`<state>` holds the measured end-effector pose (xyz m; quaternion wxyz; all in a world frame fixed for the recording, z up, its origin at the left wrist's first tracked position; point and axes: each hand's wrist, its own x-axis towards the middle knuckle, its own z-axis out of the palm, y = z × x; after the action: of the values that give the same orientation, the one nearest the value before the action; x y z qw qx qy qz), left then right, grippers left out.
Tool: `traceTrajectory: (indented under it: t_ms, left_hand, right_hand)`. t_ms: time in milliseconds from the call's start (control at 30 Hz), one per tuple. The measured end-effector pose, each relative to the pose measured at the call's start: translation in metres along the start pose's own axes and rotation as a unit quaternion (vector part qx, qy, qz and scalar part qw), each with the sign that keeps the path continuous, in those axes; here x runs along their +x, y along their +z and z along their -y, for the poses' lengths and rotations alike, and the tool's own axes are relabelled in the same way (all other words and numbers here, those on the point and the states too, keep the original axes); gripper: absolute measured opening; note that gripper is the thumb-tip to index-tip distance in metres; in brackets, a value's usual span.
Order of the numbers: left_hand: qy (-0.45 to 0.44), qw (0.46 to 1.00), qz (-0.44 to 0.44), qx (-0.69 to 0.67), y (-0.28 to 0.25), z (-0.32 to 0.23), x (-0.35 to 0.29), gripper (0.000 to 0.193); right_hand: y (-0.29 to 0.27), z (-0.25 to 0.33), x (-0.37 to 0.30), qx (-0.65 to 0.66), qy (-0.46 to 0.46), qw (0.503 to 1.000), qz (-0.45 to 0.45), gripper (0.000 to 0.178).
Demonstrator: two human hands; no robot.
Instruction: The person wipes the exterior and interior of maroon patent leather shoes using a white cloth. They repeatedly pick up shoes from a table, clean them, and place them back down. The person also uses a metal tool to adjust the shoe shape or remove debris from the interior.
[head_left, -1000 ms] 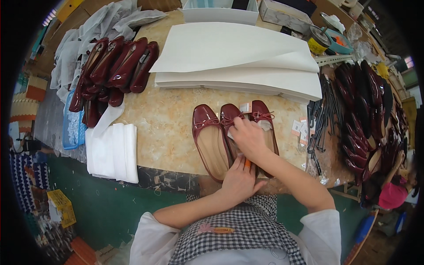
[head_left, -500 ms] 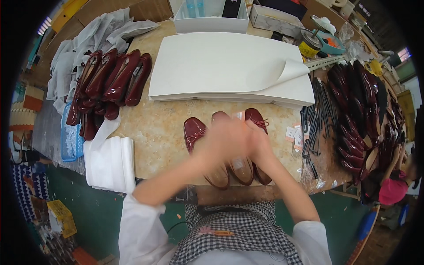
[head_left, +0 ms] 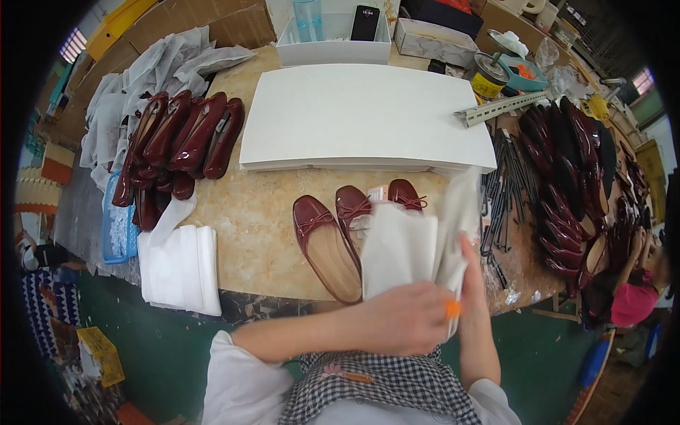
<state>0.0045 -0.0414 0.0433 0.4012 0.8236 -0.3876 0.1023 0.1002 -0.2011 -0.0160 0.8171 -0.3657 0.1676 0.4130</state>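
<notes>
A white sheet of paper (head_left: pixel 401 248), creased and partly blurred, is gathered between my two hands over the shoes. My left hand (head_left: pixel 397 319) is closed on its lower edge, beside a small orange thing (head_left: pixel 453 308) at the fingertips. From the right, my right hand (head_left: pixel 473 276) grips the folded side of the paper, its fingers partly hidden. Three dark red patent flats with bows lie toes away from me: the left shoe (head_left: pixel 322 237) shows whole, while the middle shoe (head_left: pixel 350 202) and right shoe (head_left: pixel 406 195) are largely covered by paper.
A stack of white paper (head_left: pixel 361 117) lies behind the shoes, a slotted metal bar (head_left: pixel 503 108) on its right corner. Dark red shoes (head_left: pixel 191 134) are piled left, above folded white cloth (head_left: pixel 180 269). Black rods (head_left: pixel 506 191) and more shoes (head_left: pixel 567 191) lie right.
My hands have moved down and right from over the shoes and now hold a paper sheet. The curled sheet corner by the metal bar is gone from the stack.
</notes>
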Motion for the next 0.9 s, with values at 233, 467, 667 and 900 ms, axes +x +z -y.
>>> traceTrajectory:
  t_ms: [233,467,667,900]
  left_hand:
    - [-0.152,0.928,-0.313,0.13,0.011,0.025,-0.088,0.034]
    - [-0.36,0.629,-0.547,-0.418,0.01,0.033,-0.1,0.051]
    - [-0.484,0.847,-0.153,0.16,0.047,0.007,-0.115,0.029]
    - [-0.377,0.89,-0.137,0.216,0.066,0.019,-0.111,0.021]
  right_hand:
    - [0.061,-0.016,-0.009,-0.362,0.119,0.919,0.103,0.058]
    - [0.075,-0.062,0.032,-0.66,-0.35,0.61,0.264,0.06]
    - [0.069,-0.075,0.073,-0.676,-0.378,0.57,0.273,0.031]
    - [0.103,-0.13,0.117,-0.844,-0.428,0.261,0.191,0.019]
